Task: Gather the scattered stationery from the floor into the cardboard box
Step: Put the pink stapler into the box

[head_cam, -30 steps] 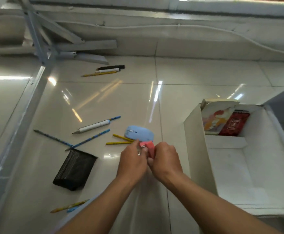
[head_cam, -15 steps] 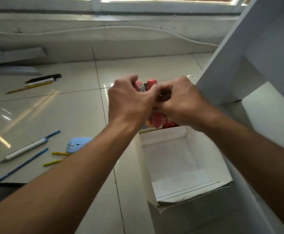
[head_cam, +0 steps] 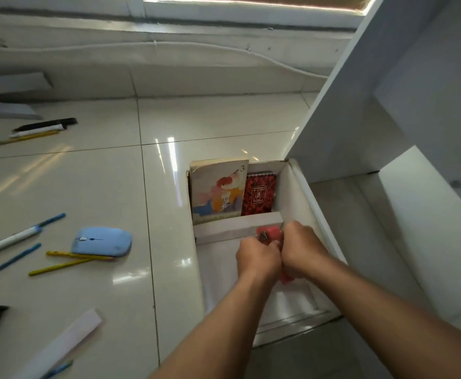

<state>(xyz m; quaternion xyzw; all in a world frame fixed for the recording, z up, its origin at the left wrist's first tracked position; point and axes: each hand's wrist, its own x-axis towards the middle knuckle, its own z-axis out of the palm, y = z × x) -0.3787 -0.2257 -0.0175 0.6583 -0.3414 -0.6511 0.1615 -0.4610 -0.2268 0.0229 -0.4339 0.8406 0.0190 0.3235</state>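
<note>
Left hand [head_cam: 259, 259] and right hand [head_cam: 302, 248] both curl tight round the red stapler [head_cam: 271, 231], low in the near half of the cardboard box [head_cam: 292, 198] by its divider [head_cam: 237, 224], so I reckon letting go unevenly could knock it against that divider or pinch a finger.
</note>
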